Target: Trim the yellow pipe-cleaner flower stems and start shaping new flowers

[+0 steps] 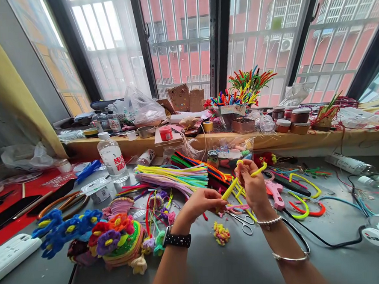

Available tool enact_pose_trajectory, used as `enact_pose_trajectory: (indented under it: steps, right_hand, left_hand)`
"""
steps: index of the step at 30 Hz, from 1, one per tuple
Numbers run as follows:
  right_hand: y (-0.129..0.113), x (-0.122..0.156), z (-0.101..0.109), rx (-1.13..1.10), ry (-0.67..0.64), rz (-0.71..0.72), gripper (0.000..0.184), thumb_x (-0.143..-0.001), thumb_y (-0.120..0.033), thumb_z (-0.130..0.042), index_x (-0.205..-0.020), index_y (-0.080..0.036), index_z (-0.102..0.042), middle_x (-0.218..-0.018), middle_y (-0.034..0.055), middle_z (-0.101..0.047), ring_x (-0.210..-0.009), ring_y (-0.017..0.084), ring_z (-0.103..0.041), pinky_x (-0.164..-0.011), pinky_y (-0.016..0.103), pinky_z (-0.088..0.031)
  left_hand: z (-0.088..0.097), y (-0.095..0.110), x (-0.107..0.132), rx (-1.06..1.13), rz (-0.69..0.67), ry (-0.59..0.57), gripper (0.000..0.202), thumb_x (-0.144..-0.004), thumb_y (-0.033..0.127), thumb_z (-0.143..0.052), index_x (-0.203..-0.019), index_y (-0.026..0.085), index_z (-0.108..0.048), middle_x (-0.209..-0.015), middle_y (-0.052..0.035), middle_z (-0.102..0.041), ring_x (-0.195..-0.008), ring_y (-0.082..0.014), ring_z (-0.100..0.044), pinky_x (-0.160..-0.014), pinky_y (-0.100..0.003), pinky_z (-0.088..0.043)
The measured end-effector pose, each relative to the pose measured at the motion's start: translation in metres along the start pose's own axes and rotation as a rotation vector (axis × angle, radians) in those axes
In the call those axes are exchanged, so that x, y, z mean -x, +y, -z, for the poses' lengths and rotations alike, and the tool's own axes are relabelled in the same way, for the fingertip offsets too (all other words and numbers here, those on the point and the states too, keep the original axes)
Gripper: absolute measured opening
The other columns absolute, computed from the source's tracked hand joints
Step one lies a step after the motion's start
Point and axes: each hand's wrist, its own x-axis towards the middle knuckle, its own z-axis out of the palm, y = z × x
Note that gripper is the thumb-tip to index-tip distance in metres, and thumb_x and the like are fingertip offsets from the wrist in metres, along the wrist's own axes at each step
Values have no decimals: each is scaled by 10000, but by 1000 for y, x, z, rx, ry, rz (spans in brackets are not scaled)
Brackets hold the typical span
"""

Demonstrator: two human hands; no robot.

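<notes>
My left hand (201,205) pinches the lower end of a yellow pipe cleaner (231,188) above the grey table. Higher up and to the right, my right hand (253,183) has its fingers closed around the same pipe cleaner, whose bent tip sticks out to the right. Just below the hands lie scissors (244,224) and a small yellow and red fuzzy clump (221,233). Behind my left hand spreads a bundle of pastel pipe cleaners (175,177). A pink glue gun (276,193) rests to the right of my right hand.
Fuzzy flowers (108,241) in several colours stand at the left, near a white power strip (15,255). A water bottle (112,157) stands upright behind them. The glue gun's black cable (324,241) crosses the right side. Jars (300,116) and pipe cleaners crowd the sill (135,146).
</notes>
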Motion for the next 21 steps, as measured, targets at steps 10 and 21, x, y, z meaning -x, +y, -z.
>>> enact_pose_trajectory:
  steps: [10, 21]
  right_hand:
    - [-5, -3, 8, -66, 21, 6, 163, -677, -317, -602, -739, -207, -499, -540, -61, -503, -370, 28, -322, -337, 164, -217]
    - [-9, -9, 16, -487, 102, -310, 204, -576, -286, -688, -680, -194, -538, -627, -59, -568, -348, -5, -243, -328, 140, -221]
  left_hand:
    - [-1, 8, 2, -16, 68, 44, 302, -566, 410, -609, -641, 117, -615, -548, -14, -597, -488, -88, -526, -450, -175, -356]
    - [1, 3, -2, 93, 58, 109, 260, -556, 350, -645, -659, 111, -632, -553, -3, -596, -527, -86, -542, -531, -183, -421]
